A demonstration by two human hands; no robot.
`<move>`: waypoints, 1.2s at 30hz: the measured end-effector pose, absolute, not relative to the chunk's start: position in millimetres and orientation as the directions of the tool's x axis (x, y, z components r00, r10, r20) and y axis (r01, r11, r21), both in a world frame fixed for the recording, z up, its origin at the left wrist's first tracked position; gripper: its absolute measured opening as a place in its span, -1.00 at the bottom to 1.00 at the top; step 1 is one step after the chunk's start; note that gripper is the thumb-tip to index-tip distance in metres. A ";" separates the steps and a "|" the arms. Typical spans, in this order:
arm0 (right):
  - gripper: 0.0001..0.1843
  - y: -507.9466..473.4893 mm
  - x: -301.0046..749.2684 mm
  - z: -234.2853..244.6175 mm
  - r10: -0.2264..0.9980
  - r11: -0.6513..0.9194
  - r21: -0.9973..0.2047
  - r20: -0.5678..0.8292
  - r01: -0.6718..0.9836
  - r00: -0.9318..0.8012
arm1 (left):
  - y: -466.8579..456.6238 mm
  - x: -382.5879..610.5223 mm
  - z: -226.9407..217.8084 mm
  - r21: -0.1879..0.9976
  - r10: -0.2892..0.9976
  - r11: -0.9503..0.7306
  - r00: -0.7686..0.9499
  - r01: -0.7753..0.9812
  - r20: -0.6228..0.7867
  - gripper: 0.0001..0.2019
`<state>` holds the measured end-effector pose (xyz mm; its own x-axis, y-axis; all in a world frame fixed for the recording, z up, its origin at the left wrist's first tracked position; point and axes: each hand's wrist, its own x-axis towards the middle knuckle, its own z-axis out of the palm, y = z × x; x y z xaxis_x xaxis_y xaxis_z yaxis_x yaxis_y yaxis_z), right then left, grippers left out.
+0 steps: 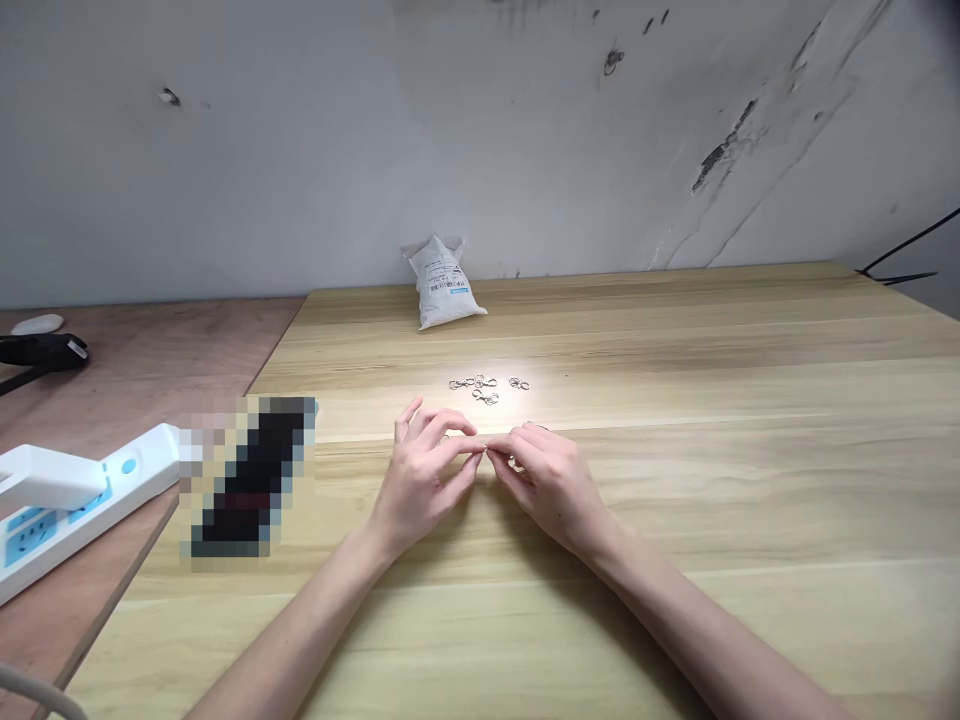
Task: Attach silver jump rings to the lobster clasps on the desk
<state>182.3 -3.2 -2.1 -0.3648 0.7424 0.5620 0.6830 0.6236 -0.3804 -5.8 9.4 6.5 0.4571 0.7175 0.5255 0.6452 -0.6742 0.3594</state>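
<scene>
Along a pale wood-grain table (645,340) set against a scuffed, stained white wall (315,130), a person's two bare hands meet at centre. Left hand (420,480) and right hand (551,485) curve inward, fingertips (480,449) touching; whether they pinch anything is too small to tell. Just beyond them lie three clumps of silver metal rings and clasps (480,385), and one more metal glint (516,463) shows beneath the right hand. One white printed plastic bag (442,285) stands near the table's far edge, well apart from the clumps. A pixelated object (251,480) sits at the table's left edge, where a reddish plywood bench (142,370) adjoins, bearing one white power strip (75,500) and one black item (41,350). The tabletop extends well right of the hands.
</scene>
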 end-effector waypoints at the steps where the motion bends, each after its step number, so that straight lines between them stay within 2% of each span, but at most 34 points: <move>1: -0.80 -3.1 182.5 -1.3 0.742 0.624 -0.379 0.560 0.683 -0.368 | 9.8 -6.3 6.6 0.354 0.716 -0.676 0.464 0.646 0.522 -0.86; 12: -0.78 -4.5 180.9 -0.4 0.742 0.631 -0.393 0.558 0.669 -0.372 | 9.6 -6.0 5.8 0.343 0.731 -0.655 0.449 0.673 0.514 -0.90; 17: -0.83 -9.0 180.8 6.3 0.651 0.756 -0.446 0.589 0.479 -0.478 | 11.8 -9.3 3.6 0.346 0.760 -0.612 0.409 0.711 0.505 -0.92; 20: -0.81 -7.7 185.4 6.8 0.734 0.676 -0.548 0.558 0.492 -0.387 | 11.4 -9.6 4.6 0.347 0.750 -0.611 0.381 0.711 0.541 -0.92; 22: -0.87 -6.1 187.6 5.9 0.816 0.576 -0.632 0.483 0.518 -0.318 | 9.3 -7.7 6.8 0.338 0.730 -0.627 0.377 0.702 0.570 -0.91; 25: -0.83 -5.5 187.5 5.2 0.858 0.508 -0.705 0.361 0.495 -0.366 | 4.8 -3.4 12.3 0.329 0.685 -0.665 0.373 0.670 0.626 -0.90; 27: -0.83 -5.7 186.7 6.2 0.837 0.525 -0.724 0.343 0.448 -0.426 | 2.5 -1.7 16.4 0.334 0.665 -0.679 0.355 0.654 0.657 -0.90; 30: -0.76 -2.9 190.4 8.8 0.805 0.567 -0.704 0.363 0.428 -0.470 | 1.9 -2.6 20.6 0.344 0.662 -0.676 0.332 0.651 0.672 -0.91; 33: -0.74 5.2 201.7 9.4 0.768 0.636 -0.588 0.413 0.500 -0.489 | 3.2 -4.8 20.7 0.360 0.678 -0.667 0.331 0.653 0.656 -0.91; 36: -0.75 11.2 212.5 8.6 0.736 0.669 -0.466 0.524 0.579 -0.429 | 4.2 -5.1 17.2 0.403 0.718 -0.650 0.347 0.644 0.603 -0.91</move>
<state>212.5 11.2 8.6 -0.4294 0.7357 0.5238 0.5790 0.6694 -0.4655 -5.1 4.2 17.2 0.3469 0.7180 0.6035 0.6443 -0.6500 0.4029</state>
